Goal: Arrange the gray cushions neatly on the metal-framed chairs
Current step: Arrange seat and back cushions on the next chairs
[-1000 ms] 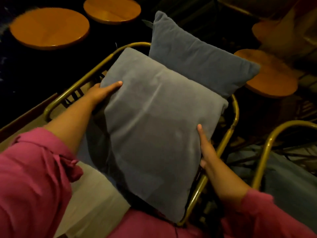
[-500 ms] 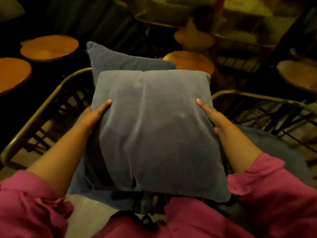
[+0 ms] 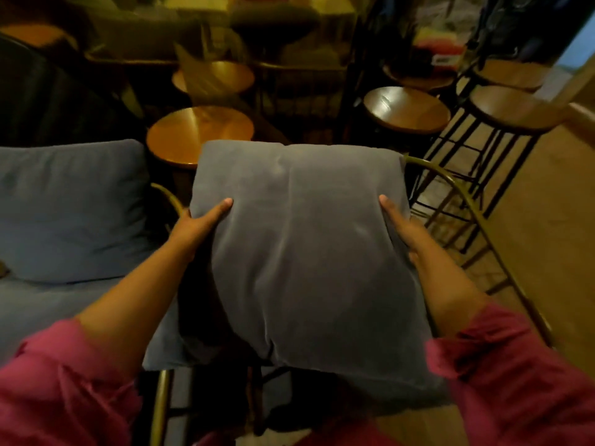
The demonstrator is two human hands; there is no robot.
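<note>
I hold a square gray cushion (image 3: 309, 252) in front of me, over a brass metal-framed chair (image 3: 450, 185) whose curved rail shows at the cushion's right. My left hand (image 3: 199, 223) grips its left edge, thumb on top. On the right edge sits my right hand (image 3: 399, 226), gripping the same way. A second gray cushion (image 3: 70, 204) stands upright against the back of the chair to the left, above that chair's gray seat pad (image 3: 48, 310). The seat under the held cushion is hidden.
Round wooden side tables (image 3: 199, 133) stand just beyond the chairs. Tall wooden stools with black metal legs (image 3: 512, 107) line the right, beside wooden floor (image 3: 547, 236). More dim furniture fills the background.
The view and the held cushion have swung right, from the first chair over to the neighbouring chair. The other cushion now sits far left. Both hands keep their grip.
</note>
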